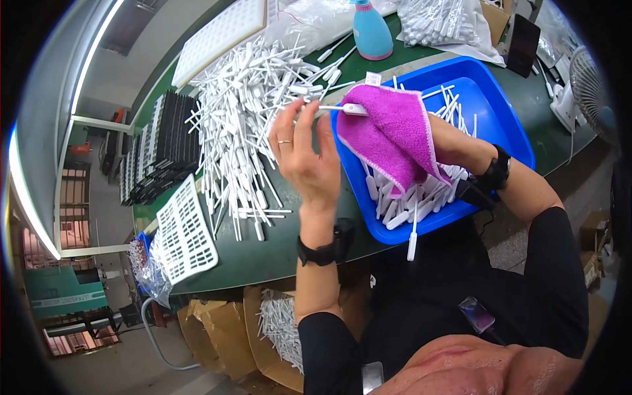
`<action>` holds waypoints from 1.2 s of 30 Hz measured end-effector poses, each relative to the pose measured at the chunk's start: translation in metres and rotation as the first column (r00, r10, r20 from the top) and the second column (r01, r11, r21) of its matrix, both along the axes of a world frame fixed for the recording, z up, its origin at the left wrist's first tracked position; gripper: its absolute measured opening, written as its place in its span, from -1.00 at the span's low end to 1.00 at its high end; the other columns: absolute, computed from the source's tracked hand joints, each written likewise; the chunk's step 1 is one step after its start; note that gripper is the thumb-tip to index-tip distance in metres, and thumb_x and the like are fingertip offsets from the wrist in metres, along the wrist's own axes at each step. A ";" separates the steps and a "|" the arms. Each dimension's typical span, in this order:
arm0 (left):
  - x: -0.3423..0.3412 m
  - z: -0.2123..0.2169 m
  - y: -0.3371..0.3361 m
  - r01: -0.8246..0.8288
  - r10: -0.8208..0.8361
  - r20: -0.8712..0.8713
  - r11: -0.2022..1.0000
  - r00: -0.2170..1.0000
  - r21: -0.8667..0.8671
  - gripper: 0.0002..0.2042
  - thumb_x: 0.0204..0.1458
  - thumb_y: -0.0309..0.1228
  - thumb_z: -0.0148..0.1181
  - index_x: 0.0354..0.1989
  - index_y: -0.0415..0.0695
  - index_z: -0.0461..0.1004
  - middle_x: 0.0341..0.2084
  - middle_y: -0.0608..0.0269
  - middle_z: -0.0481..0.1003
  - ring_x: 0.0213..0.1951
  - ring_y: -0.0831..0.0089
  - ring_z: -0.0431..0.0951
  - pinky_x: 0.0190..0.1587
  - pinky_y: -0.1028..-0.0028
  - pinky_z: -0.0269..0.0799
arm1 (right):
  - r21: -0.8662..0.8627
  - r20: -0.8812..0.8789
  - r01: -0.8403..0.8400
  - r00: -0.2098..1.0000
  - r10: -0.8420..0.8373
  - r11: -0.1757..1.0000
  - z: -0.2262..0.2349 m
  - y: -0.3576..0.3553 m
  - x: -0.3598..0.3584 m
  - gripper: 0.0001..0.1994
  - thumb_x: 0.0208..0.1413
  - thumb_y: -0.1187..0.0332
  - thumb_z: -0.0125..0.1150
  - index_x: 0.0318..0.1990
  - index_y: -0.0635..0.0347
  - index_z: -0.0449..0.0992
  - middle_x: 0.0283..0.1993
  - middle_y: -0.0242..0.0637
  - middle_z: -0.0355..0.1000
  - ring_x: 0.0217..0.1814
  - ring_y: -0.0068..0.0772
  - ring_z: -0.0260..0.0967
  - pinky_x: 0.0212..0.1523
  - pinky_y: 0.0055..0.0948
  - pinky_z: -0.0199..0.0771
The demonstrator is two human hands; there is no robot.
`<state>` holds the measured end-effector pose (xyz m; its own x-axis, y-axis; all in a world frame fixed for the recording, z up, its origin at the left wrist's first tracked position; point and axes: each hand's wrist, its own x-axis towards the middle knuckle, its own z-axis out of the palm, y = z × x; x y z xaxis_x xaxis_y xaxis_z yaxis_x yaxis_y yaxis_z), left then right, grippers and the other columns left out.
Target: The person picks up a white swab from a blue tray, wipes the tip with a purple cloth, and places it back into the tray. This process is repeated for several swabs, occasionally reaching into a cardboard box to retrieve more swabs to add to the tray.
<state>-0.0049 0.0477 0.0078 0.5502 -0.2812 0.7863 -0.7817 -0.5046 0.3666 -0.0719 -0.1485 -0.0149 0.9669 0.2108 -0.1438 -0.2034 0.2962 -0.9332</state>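
Between both hands is a thin white plastic stick with a thicker handle. My left hand pinches the thin end between thumb and fingertips. A purple cloth covers the fingers of my right hand and is pressed against the stick's handle. Directly under the cloth stands a blue tray with many similar sticks in it. One stick hangs over the tray's near rim. To the left of my left hand lies a large heap of white sticks on the green table.
A white grid panel and stacked black trays are at the left. Behind the heap lie a white perforated board and a blue spray bottle. A phone and fan stand far right. Below, a cardboard box holds sticks.
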 end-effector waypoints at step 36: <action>0.023 -0.016 -0.024 0.017 -0.608 -0.762 0.784 0.224 -0.621 -0.78 0.10 -0.31 0.18 -0.23 -0.21 0.42 -0.43 0.18 0.54 -0.69 0.66 0.39 -0.72 0.67 0.18 | 0.258 0.032 0.248 0.964 -0.265 0.934 0.010 -0.066 0.012 -0.55 0.23 0.18 0.03 0.19 0.25 0.28 0.02 -0.22 0.44 -0.07 -0.48 0.48 -0.12 -0.50 0.54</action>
<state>0.0177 0.0233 -0.0085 0.8844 -0.4563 -0.0983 0.1736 0.1261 0.9767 -0.0598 -0.2150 -0.0048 0.9982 -0.0249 -0.0538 -0.0310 0.5553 -0.8311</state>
